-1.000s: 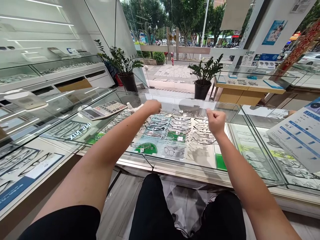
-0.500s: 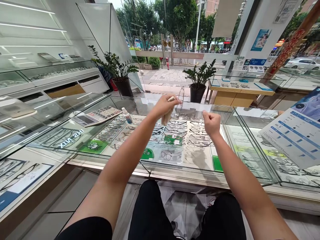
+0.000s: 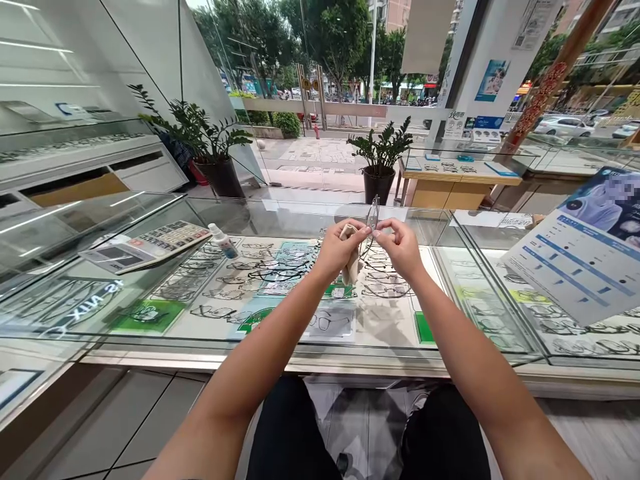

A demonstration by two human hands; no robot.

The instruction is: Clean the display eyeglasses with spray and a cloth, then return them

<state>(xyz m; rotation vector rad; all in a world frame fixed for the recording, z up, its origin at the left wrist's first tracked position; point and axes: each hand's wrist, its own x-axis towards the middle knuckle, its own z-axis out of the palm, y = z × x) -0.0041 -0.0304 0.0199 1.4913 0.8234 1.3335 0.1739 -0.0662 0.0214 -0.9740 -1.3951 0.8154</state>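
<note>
Above the glass counter, a thin-framed pair of glasses is held on edge between my two hands. My left hand pinches its near side and also keeps a bunched beige cloth in the palm, the cloth hanging down below the fingers. On the other side, the thumb and fingertips of my right hand close on the frame. Both hands nearly touch at the fingertips. Several rows of spectacle frames lie under the glass beneath them.
A white spray bottle and a large calculator stand on the glass counter at the left. A printed leaflet leans at the right. Beyond the counter are two potted plants and a wooden display table.
My right hand has moved left from a loose fist onto the glasses. My left hand has brought the glasses and cloth slightly lower. The view has shifted a little to the right.
</note>
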